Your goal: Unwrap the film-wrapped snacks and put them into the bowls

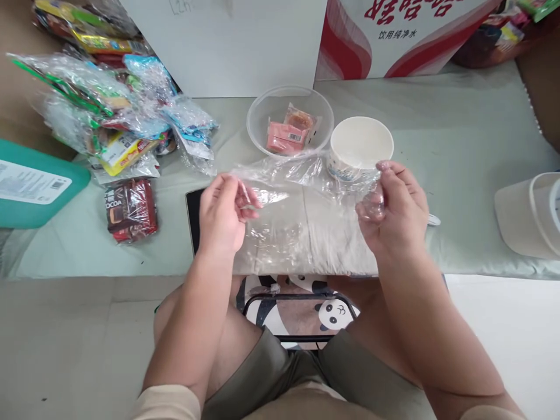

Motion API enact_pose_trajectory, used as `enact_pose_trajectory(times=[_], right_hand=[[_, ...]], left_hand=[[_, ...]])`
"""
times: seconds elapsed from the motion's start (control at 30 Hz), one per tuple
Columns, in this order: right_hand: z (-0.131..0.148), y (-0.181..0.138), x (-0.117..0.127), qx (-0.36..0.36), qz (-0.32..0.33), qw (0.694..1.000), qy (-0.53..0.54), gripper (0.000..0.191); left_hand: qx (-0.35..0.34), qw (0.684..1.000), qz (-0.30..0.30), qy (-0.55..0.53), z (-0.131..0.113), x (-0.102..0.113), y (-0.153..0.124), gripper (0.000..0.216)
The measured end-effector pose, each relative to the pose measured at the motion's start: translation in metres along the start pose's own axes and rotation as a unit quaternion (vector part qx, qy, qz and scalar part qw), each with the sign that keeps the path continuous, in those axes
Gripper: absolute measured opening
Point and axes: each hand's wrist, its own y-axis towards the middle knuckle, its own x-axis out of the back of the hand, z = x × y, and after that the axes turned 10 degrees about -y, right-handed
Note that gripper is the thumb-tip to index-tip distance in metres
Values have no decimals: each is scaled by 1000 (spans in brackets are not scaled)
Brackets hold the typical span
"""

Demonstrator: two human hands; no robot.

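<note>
My left hand (223,213) and my right hand (394,207) each pinch one side of a clear plastic bag (301,221), stretched between them above the table's near edge. Just beyond the bag stands a white paper bowl (361,143), empty as far as I can see. Left of it sits a clear plastic bowl (262,116) with two small wrapped snacks (286,134) inside. A dark phone (193,216) lies flat under my left hand.
A heap of bagged snacks (109,111) and a cocoa packet (130,210) lie at the left. A teal box (35,189) sits at the far left edge. White and red cartons (394,41) stand at the back. White cups (534,213) lie at the right.
</note>
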Motion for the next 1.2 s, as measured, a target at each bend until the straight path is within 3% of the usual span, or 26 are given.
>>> enact_pose_trajectory(times=[0.07, 0.2, 0.27, 0.37, 0.47, 0.57, 0.7, 0.83, 0.93, 1.07, 1.2], right_hand=[[4, 6, 10, -14, -15, 1000, 9, 21], [10, 16, 23, -82, -49, 994, 56, 24], [9, 15, 24, -84, -54, 992, 82, 26], [2, 2, 20, -72, 10, 993, 98, 45], [-7, -13, 14, -109, 92, 987, 69, 66], [-16, -19, 13, -123, 107, 987, 6, 67], [-20, -19, 20, -82, 105, 991, -32, 44], [-16, -24, 25, -35, 72, 996, -28, 50], [-13, -28, 25, -28, 42, 998, -25, 58], [-15, -26, 30, 46, 21, 998, -32, 63], [-18, -24, 43, 185, 48, 979, -74, 45]], left_hand=[[-8, 1000, -20, -11, -7, 3, 6, 34], [11, 998, 11, 55, -21, 16, 13, 26], [16, 997, 0, 69, -22, 19, 15, 25], [34, 998, -40, 41, -17, 19, 15, 28], [35, 997, -53, 34, -11, 16, 14, 29], [12, 997, -55, 48, -9, 17, 11, 31], [-17, 997, -64, 43, -20, 27, 6, 39], [-15, 997, -80, 12, -37, 42, 1, 47], [-35, 999, -12, -13, -40, 52, -1, 42], [-132, 986, 92, 48, -35, 61, -3, 63], [-231, 955, 86, 167, -37, 65, -9, 22]])
